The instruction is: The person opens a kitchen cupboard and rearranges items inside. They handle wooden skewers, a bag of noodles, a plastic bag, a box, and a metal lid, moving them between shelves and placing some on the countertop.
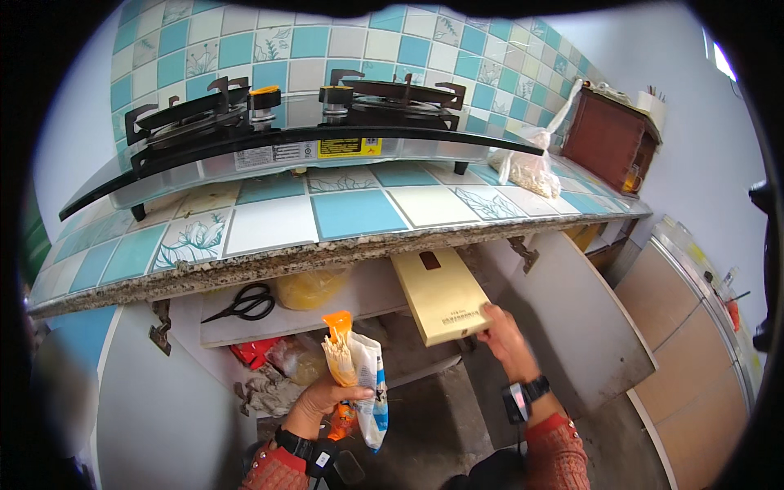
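In my left hand I hold an opened orange packet of dry noodles with the stick ends showing at its top. Pressed against it in the same grip is a white and blue plastic packet. My right hand grips the front right corner of a flat gold cardboard box, which bears writing. The box's far end reaches under the granite counter edge, over the cabinet's inner shelf. Black-handled scissors lie on that shelf, beside a yellow bundle in clear plastic.
Two cabinet doors, left and right, stand swung out. Below the shelf are a red bag and a crumpled grey cloth. A gas stove stands on the tiled counter, near a tied plastic bag and a brown box.
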`<state>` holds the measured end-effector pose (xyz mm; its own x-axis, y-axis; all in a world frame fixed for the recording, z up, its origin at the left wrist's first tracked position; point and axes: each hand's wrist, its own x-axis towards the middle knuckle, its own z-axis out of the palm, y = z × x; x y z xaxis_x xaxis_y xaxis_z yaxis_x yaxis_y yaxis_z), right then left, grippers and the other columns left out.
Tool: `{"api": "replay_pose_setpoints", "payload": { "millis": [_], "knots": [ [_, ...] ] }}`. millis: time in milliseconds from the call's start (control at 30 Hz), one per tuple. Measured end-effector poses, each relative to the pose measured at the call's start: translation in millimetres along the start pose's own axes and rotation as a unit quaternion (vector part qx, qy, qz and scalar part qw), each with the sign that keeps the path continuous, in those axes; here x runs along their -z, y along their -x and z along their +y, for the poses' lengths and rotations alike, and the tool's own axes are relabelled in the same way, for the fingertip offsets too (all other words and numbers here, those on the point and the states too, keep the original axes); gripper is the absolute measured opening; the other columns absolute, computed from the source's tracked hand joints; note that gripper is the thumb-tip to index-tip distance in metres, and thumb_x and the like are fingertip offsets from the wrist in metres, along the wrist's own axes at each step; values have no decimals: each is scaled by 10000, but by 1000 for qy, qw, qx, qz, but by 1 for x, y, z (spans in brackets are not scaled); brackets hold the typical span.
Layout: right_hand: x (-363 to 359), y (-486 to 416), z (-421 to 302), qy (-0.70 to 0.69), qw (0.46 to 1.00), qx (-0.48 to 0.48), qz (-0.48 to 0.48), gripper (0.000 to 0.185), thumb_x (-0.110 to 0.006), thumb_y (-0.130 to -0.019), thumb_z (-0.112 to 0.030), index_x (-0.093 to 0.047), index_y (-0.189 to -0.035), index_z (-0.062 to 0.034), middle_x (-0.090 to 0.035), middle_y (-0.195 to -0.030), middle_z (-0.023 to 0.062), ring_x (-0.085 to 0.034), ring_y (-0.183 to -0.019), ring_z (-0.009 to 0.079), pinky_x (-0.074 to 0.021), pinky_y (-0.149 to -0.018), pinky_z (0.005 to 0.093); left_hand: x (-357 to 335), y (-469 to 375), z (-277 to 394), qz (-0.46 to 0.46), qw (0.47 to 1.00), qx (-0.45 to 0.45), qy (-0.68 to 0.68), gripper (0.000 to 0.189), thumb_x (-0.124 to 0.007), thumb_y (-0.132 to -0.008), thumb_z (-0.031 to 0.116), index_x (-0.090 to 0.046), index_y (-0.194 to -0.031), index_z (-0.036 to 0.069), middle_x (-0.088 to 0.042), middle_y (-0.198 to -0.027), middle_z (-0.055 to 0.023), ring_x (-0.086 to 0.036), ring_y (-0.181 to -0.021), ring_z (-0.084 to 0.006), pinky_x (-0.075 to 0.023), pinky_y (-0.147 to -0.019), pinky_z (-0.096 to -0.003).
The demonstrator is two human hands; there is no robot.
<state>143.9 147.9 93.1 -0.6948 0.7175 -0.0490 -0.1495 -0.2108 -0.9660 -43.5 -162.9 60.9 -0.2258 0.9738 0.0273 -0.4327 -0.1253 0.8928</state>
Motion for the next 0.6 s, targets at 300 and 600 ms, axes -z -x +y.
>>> {"api": "replay_pose_setpoints", "payload": {
  "millis": [300, 600],
  "knots": [
    [46, 188, -45, -36, 995, -18, 92, 300, -542, -924, -281, -609, -1029, -8, -660, -895, 66, -614, -725, 130, -437, -548, 242, 5, -1, -11, 2, 1000, -2, 1, 458, -763, -683, 26, -596, -1108, 64, -661, -961, -38, -641, -892, -163, -525, -816, -322],
    [47, 257, -121, -103, 979, 135, 111, 431, -529, -917, -306, -562, -1146, 58, -694, -986, 133, -693, -828, 169, -548, -632, 236, -5, -3, -14, 32, 999, 3, -11, 495, -767, -671, -10, -590, -1126, 70, -657, -970, -28, -633, -923, -169, -512, -828, -316]
  ]
}}
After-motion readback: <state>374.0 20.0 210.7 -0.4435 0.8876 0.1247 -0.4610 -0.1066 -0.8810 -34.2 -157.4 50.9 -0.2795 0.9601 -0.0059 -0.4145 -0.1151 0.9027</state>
